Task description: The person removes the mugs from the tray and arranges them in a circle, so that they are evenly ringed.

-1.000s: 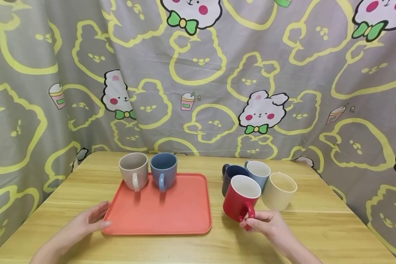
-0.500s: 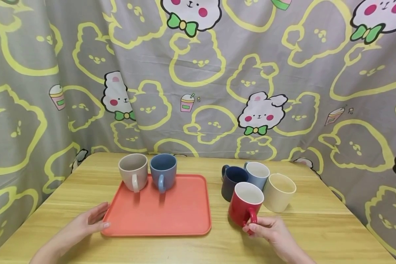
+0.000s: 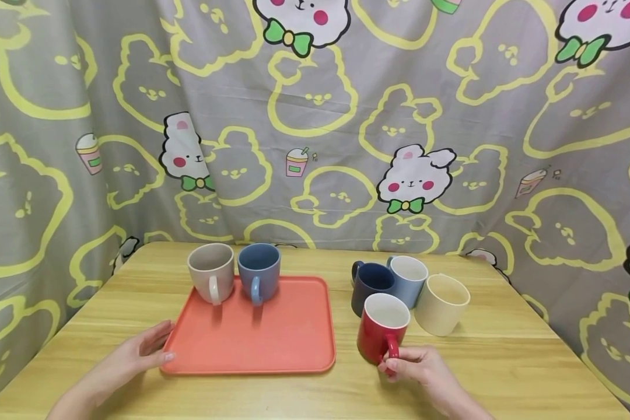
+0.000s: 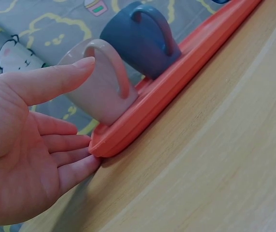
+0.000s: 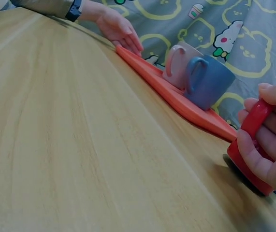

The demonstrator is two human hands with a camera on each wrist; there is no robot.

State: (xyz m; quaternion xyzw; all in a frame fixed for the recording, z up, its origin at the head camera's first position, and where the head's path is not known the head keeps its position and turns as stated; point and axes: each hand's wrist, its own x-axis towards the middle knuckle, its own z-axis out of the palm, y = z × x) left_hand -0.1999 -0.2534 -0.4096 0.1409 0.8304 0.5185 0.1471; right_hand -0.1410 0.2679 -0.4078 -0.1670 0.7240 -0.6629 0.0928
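My right hand (image 3: 422,373) grips the handle of a red mug (image 3: 379,335) with a white inside, to the right of the tray. In the right wrist view, fingers and thumb curl round that handle (image 5: 257,117), and a dark shadow lies under the mug's base. My left hand (image 3: 131,356) lies at the left edge of a coral tray (image 3: 273,344). Its fingers are fairly straight, with the fingertips right at the tray's corner in the left wrist view. A grey mug (image 3: 205,280) and a blue mug (image 3: 265,268) stand at the tray's back left, handles toward me.
Behind the red mug stand a navy mug (image 3: 366,291), a light blue mug (image 3: 412,283) and a cream mug (image 3: 443,309), grouped closely. The wooden table (image 3: 504,361) ends at a patterned grey curtain (image 3: 315,198).
The red mug first shifted right and toward me, then slightly back left, in my right hand's grip. It now looks more upright. My left hand and the tray stay put.
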